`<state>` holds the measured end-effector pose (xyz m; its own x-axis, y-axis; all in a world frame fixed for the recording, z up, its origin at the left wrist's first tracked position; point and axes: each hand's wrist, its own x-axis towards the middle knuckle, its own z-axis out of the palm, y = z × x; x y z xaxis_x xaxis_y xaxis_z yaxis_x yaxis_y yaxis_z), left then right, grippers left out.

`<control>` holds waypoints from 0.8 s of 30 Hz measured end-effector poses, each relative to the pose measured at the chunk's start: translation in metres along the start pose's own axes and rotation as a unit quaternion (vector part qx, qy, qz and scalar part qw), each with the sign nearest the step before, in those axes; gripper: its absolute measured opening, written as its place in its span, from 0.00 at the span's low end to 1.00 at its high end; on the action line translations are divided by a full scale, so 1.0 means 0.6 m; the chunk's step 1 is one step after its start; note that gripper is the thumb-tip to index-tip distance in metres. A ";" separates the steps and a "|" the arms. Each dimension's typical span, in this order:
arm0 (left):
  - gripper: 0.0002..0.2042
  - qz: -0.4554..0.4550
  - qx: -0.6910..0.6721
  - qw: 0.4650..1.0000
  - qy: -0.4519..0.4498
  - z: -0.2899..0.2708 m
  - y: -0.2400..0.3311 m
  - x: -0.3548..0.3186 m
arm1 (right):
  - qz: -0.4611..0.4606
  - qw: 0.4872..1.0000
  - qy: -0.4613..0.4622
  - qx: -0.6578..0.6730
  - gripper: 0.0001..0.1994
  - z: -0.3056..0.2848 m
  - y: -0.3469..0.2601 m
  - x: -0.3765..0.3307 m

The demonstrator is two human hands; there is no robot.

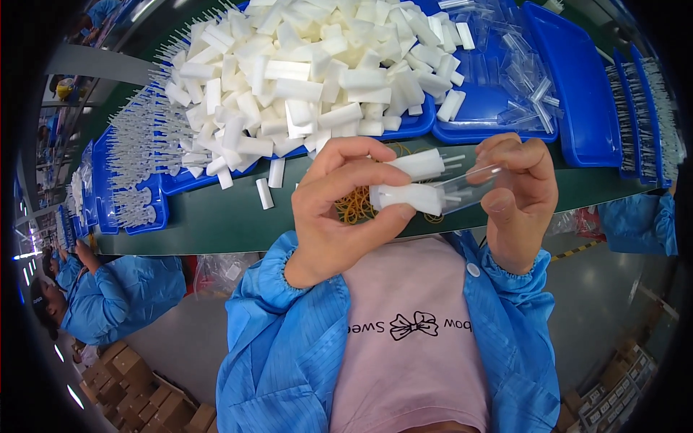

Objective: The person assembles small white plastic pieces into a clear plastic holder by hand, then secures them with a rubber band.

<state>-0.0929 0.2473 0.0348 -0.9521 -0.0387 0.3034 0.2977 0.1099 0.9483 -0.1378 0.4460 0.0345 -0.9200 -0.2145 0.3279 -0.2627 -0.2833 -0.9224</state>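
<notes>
Two white foam pieces [410, 196] are held side by side, pinched between the thumb and fingers of my left hand [323, 216]. Thin white rods [453, 160] stick out from their right ends. My right hand [530, 189] grips a clear plastic sleeve [473, 189] between its thumb and fingers. The sleeve's left end meets the lower foam piece; how far it overlaps is hard to see. Behind and below my left hand lies a heap of tan rubber bands [352, 209] on the green table [224, 216].
A large pile of white foam pieces [289, 79] fills a blue tray ahead. More clear sleeves [523, 68] lie in a blue tray [498, 133] at right. Many thin white-stemmed pieces [141, 137] stand at left. A co-worker in a blue smock [130, 296] is at far left.
</notes>
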 end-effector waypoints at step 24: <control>0.16 0.067 0.103 0.992 0.017 0.005 -0.012 0.015 | -0.137 0.983 0.017 -0.119 0.17 0.015 0.040 -0.001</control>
<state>-0.1040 0.2495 0.0306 -0.9010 -0.0428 0.4318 0.3977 0.3164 0.8612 -0.1410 0.4309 0.0143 -0.8130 -0.1281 0.5681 -0.5596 -0.0980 -0.8229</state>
